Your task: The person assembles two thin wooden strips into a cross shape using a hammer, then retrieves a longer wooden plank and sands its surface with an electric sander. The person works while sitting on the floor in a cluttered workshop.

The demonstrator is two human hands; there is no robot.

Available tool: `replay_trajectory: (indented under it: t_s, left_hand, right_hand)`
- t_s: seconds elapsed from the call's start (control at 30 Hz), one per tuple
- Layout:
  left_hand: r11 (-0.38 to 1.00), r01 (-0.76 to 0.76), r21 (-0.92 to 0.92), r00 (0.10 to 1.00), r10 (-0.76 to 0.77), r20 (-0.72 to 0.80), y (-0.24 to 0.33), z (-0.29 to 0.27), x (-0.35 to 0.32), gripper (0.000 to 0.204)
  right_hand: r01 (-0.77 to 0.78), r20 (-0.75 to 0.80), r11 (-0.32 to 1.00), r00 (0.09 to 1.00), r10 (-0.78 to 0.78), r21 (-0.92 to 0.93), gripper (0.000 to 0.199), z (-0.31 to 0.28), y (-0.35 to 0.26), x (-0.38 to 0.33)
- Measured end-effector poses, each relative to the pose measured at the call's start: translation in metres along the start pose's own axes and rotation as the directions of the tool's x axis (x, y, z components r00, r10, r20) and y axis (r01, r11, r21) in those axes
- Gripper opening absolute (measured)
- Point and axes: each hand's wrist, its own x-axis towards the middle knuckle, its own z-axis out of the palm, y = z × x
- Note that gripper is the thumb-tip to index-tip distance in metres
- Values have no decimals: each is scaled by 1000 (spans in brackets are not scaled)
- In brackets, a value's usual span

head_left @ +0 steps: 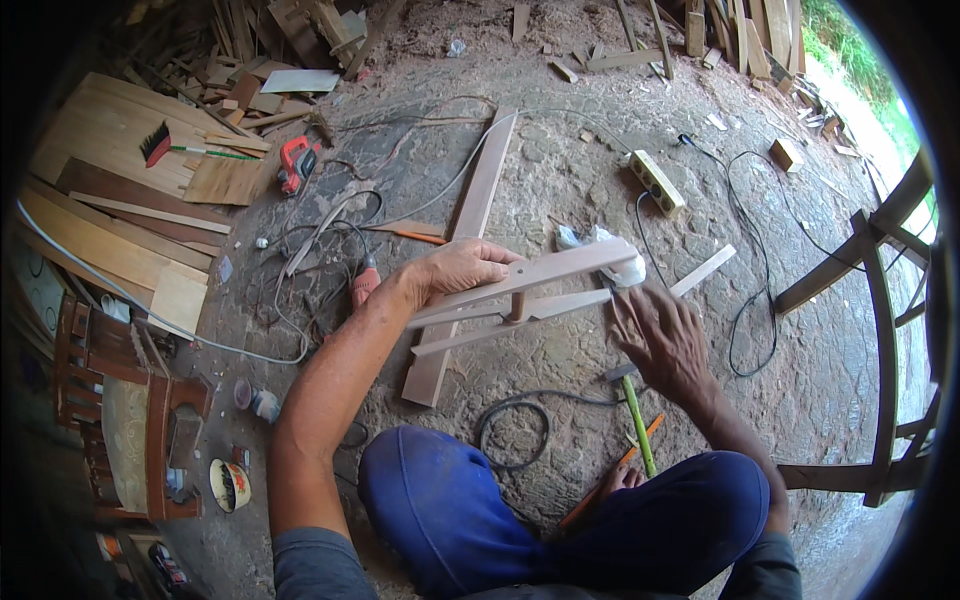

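My left hand [462, 268] is closed around a pale wooden frame piece [575, 265], gripping its near-left end. The piece has two long slats joined by a short round dowel [517, 306], and it is held above the floor. My right hand [665, 335] is by the far-right end of the slats, its fingers stretched out and slightly blurred. A white plastic bag [628, 268] shows behind that end. Under the frame piece, a long wooden board [483, 185] lies on the floor. A hammer with a green handle [638, 425] rests by my foot.
A red power drill [365, 285], a red power planer [297, 165] and tangled cables lie to the left. An extension socket [657, 184] sits at the upper right. Stacked boards [130, 140] fill the left side; a dark wooden frame [880, 340] stands right.
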Motion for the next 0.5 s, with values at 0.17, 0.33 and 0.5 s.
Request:
replay_trajectory:
  t_s: [0.17, 0.33, 0.5]
  left_hand:
    - [830, -20, 558, 993, 80, -84, 108, 14, -29, 44]
    - [-76, 177, 981, 204, 978, 39, 180, -2, -90, 43]
    - [589, -235, 773, -298, 713, -634, 111, -29, -102, 62]
  right_hand:
    - [165, 144, 924, 963, -226, 345, 67, -36, -16, 144]
    - [-23, 179, 786, 978, -112, 618, 51, -20, -26, 216]
    - [-127, 149, 234, 986, -79, 964, 57, -2, -47, 263]
